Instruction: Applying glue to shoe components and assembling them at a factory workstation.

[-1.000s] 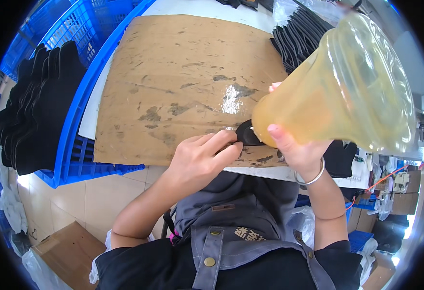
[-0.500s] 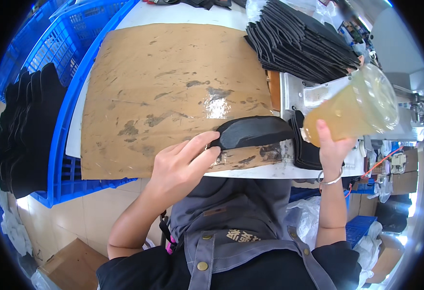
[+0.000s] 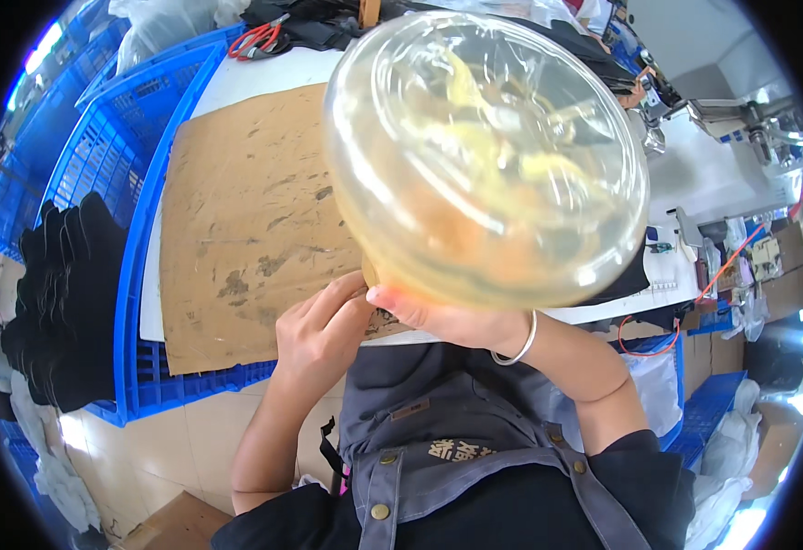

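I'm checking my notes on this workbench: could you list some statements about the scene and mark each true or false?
1. The right hand holds the yellowish see-through container. True.
2. The left hand holds the red-handled scissors. False: they lie beyond the far edge of the cardboard.
3. Black pieces are to the left of the cardboard. True.
4. The bangle is on the left wrist. False: it is on the right wrist.
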`<state>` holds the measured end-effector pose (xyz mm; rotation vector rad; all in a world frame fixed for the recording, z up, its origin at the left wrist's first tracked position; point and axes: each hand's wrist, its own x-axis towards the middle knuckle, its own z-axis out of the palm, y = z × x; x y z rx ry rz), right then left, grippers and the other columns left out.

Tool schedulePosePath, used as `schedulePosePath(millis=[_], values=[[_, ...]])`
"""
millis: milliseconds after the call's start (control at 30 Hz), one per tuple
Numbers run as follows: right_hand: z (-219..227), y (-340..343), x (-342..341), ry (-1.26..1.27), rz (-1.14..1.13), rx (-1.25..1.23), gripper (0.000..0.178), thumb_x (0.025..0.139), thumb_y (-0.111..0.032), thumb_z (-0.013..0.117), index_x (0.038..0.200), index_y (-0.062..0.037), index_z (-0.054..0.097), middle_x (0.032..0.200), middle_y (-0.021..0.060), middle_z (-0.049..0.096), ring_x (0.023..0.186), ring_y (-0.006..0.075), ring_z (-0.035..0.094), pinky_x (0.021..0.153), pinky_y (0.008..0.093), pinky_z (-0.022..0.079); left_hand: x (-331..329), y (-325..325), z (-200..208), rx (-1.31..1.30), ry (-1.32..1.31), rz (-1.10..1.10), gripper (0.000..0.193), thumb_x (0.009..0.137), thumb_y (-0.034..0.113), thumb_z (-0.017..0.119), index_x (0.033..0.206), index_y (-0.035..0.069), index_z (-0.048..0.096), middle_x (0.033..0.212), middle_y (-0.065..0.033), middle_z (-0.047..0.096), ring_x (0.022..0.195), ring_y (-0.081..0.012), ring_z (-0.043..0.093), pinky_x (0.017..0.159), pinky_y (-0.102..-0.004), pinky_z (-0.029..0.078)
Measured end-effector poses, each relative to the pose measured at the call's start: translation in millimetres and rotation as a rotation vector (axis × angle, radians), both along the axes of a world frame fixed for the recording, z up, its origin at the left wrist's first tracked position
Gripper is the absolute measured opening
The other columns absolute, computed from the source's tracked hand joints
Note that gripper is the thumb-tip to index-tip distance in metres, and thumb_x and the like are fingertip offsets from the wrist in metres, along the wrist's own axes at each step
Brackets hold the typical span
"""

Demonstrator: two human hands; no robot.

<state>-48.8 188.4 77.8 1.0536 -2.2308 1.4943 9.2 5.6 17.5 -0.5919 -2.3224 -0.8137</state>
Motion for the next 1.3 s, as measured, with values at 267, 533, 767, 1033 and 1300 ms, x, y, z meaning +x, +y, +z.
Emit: schedulePosePath(millis=[267, 533, 767, 1033, 1300], values=[[-10.7, 42.9, -4.5, -0.056, -0.041, -0.049, 0.057, 0.078, -0.013, 0.077, 0.126, 0.001, 0.049, 0.115, 0.0135, 0.06, 0.104, 0.0221, 0.059, 0.092, 0.0364, 0.049, -3.7, 1.8, -4.3, -0.006, 0.055, -0.004, 0.023, 0.062, -0.002, 0.068, 0.083, 0.005, 0.063, 0.101, -0.0086, 0.067, 0.076, -0.0214, 0.068, 0.061, -0.0291, 0.052], [-24.1, 128.7, -20.7, 0.129, -0.478, -0.124, 0.062, 0.08, -0.009, 0.073, 0.13, 0.0055, 0.04, 0.121, 0.0213, 0.056, 0.112, 0.0322, 0.057, 0.097, 0.0435, 0.047, -2.9, 3.0, 4.3, 0.124, -0.142, -0.007, 0.013, 0.073, -0.001, 0.07, 0.082, 0.004, 0.062, 0.098, -0.009, 0.068, 0.074, -0.0227, 0.067, 0.062, -0.0302, 0.053], [-20.0, 159.7, -4.5, -0.027, -0.512, -0.754, 0.064, 0.094, -0.047, 0.051, 0.134, 0.0008, 0.039, 0.13, 0.0208, 0.051, 0.119, 0.0339, 0.053, 0.101, 0.0479, 0.043, -14.3, 10.2, 41.4, -0.06, -0.107, 0.144, 0.037, 0.065, 0.022, 0.083, 0.087, 0.006, 0.058, 0.088, -0.0077, 0.065, 0.078, -0.0256, 0.061, 0.062, -0.0328, 0.048], [-27.5, 160.1, 22.5, -0.405, -0.068, -1.058, 0.064, 0.097, -0.052, 0.039, 0.14, -0.0053, 0.035, 0.129, 0.0177, 0.052, 0.118, 0.0331, 0.052, 0.101, 0.0512, 0.041, -65.3, 82.3, 67.3, -0.275, -0.227, -0.246, 0.042, 0.067, 0.022, 0.079, 0.099, 0.006, 0.056, 0.103, -0.0088, 0.052, 0.096, -0.0266, 0.051, 0.082, -0.0372, 0.041], [-30.7, 157.6, 27.8, -0.344, -0.16, -0.829, 0.073, 0.093, -0.057, 0.044, 0.144, -0.0066, 0.028, 0.127, 0.0176, 0.05, 0.113, 0.0323, 0.054, 0.099, 0.0493, 0.043, -79.9, 78.5, 70.2, -0.251, -0.333, -0.229, 0.027, 0.07, 0.013, 0.076, 0.089, 0.004, 0.059, 0.095, -0.0097, 0.057, 0.094, -0.0305, 0.053, 0.087, -0.04, 0.042]])
